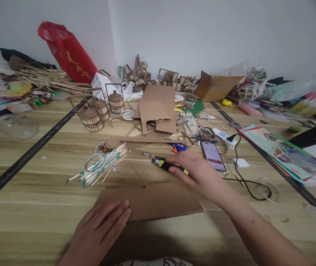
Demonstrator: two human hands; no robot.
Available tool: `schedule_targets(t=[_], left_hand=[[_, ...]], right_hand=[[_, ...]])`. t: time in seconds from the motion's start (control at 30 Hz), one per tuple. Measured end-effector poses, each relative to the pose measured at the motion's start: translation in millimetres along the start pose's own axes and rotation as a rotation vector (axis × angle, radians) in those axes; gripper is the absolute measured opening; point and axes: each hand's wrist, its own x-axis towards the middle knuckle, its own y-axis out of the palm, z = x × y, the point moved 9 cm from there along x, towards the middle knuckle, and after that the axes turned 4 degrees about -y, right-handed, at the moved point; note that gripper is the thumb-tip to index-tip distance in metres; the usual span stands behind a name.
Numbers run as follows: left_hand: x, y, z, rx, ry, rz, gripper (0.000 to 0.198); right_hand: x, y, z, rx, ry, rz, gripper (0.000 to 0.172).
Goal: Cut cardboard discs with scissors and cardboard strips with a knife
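A flat brown cardboard piece (158,203) lies at the table's near edge. My left hand (105,225) rests on its left end, palm down with the fingers extended. Beyond the cardboard, my right hand (189,168) reaches over a black and yellow utility knife (165,165), its fingers apart and partly covering the handle. A slim dark tool (149,155) lies just behind the knife. Whether my right fingers touch the knife is unclear.
Bundled sticks (113,162) with white rings lie left of centre. Small woven baskets (91,118) stand behind them. A phone (212,156), a power strip (224,137) and a black cable (243,181) are at the right. More cardboard (155,107) lies at the back.
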Motion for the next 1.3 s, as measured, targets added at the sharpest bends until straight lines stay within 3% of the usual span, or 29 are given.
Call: schedule_targets(t=[0.1,0.23,0.4,0.57,0.77,0.87,1.07,1.17,1.3], left_hand=[[-0.1,18.5,-8.4,0.044,0.085,0.058,0.041],[-7.2,41.6,-18.7,0.031,0.132,0.122,0.040],[-25.1,63.3,-26.9,0.022,0.155,0.175,0.030],[-27.6,67.6,-28.7,0.028,0.141,0.176,0.026],[-16.1,60.5,-29.8,0.051,0.140,0.126,0.026],[-11.1,58.6,-28.9,0.060,0.157,0.116,0.027],[-5.7,60.2,-18.7,0.086,0.145,0.146,0.033],[-4.6,63.6,-12.4,0.076,0.115,0.137,0.034],[-4.0,69.8,-5.0,-0.003,0.056,0.151,0.023]], right_hand=[[-25.2,52.7,7.4,0.063,0.093,0.243,0.021],[-48.5,108.4,-2.2,0.118,0.381,0.434,0.010],[-49.6,134.6,-4.0,0.109,0.550,0.474,0.021],[-37.5,147.5,4.5,0.119,0.483,0.452,0.010],[-26.4,149.3,2.1,0.122,0.411,0.368,0.008],[-25.1,130.2,-15.0,0.061,0.415,0.291,0.021],[-51.6,84.6,-73.4,-0.235,0.510,0.209,0.023],[-64.3,86.2,-84.8,-0.313,0.473,0.247,0.030],[-66.4,98.7,-79.2,-0.380,0.361,0.286,0.034]])
